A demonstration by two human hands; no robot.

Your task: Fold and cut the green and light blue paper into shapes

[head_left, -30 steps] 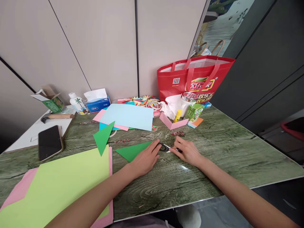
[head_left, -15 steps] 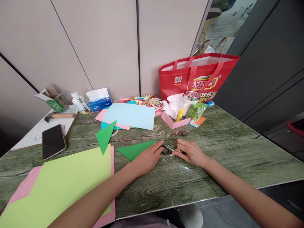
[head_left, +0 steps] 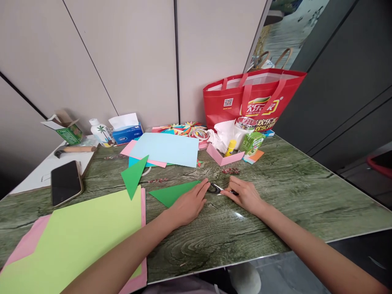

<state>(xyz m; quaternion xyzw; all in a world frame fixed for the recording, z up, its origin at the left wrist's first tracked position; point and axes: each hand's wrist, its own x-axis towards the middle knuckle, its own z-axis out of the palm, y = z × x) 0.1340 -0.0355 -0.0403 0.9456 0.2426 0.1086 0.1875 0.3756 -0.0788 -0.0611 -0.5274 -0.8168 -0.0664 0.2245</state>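
Observation:
A green paper triangle (head_left: 171, 194) lies on the table, its right part under my left hand (head_left: 188, 205). That hand is flat with fingers stretched out, its fingertips beside the black loop of the scissors (head_left: 214, 188). My right hand (head_left: 246, 197) is closed in a pinch on the scissors, which lie low over the tabletop, a little metal showing between the loop and my fingers. The rest of the scissors is hidden by the fingers. Another green triangle (head_left: 134, 177) lies farther left, touching the edge of a yellow-green sheet (head_left: 92, 237).
Light blue sheets (head_left: 165, 149) lie at the back, near folded paper stars (head_left: 186, 128). Behind my right hand stand a glue stick (head_left: 230, 148), a green box (head_left: 252, 142) and a red bag (head_left: 226, 110). Leftward are a phone (head_left: 66, 183), a hammer (head_left: 76, 150) and a tissue box (head_left: 127, 132).
My right hand has shifted very slightly and turned a little with the scissors; less of the blade shows now. My left hand stays on the green triangle. The whole view has drifted slightly.

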